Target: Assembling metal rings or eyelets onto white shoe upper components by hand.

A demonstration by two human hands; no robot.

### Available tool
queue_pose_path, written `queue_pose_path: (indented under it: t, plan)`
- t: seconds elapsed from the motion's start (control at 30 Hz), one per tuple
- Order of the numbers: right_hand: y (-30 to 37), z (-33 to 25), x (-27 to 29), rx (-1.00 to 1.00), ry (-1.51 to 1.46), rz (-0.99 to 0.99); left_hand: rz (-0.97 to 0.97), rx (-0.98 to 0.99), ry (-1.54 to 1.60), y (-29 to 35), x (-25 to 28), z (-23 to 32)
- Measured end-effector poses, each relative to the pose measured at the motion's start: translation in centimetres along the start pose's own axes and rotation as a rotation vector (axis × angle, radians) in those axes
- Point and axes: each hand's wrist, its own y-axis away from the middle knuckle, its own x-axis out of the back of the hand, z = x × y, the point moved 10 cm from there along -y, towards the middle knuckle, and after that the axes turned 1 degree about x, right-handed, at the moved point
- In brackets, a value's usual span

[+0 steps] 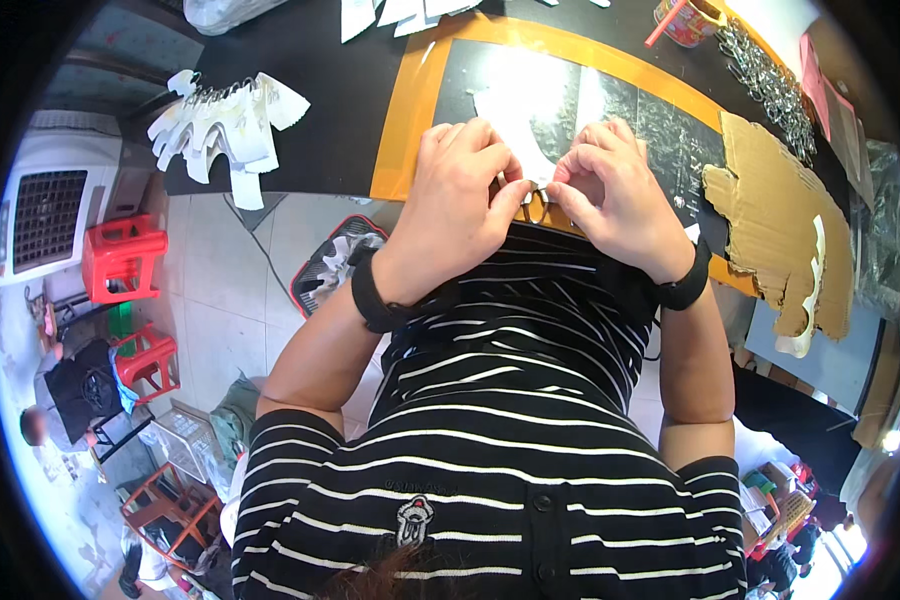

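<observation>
White paper-like strip just ahead, my left grip and right grip pinch tight at a thin dark loop; likely fastening, calling for steady alignment.

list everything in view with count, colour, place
tabletop: one, black, top
taped sheet: one, orange border, on tabletop
pale piece: one, white, centre
loop: at least one, dark, centre
tag bunch: one, white, tabletop left
cup: one, red, top right
metal bits: many, silver, upper right
cardboard: one, brown, right
curved strip: one, white, on cardboard
basket: one, black, floor
stools: two, red, left
grilled unit: one, white, left
shirt: one, black, white stripes, below
wristbands: two, black, wrists
left grip: one, bare, upper centre
right grip: one, bare, upper centre
</observation>
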Motion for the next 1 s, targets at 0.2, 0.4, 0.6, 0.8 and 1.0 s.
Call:
queue_pose_path:
  t: [0.2, 0.4, 0.6, 0.8, 1.0]
  plan:
    - [0.2, -0.1, 0.1, -0.050, 0.017, 0.054, 0.130, 0.047, -0.019, 0.6, 0.5, -0.3]
    - [0.2, 0.0, 0.0, -0.090, 0.056, 0.078, 0.189, 0.076, -0.030, 0.5, 0.3, -0.4]
    - [0.1, 0.3, 0.1, -0.075, 0.040, 0.046, 0.129, 0.078, -0.051, 0.3, 0.2, -0.5]
    - [-0.1, 0.3, -0.1, -0.064, 0.034, -0.021, -0.059, 0.040, 0.039, -0.5, 0.7, -0.6]
    - [-0.1, 0.3, -0.1, -0.061, 0.031, -0.026, -0.205, -0.062, -0.051, -1.4, -0.3, -0.3]
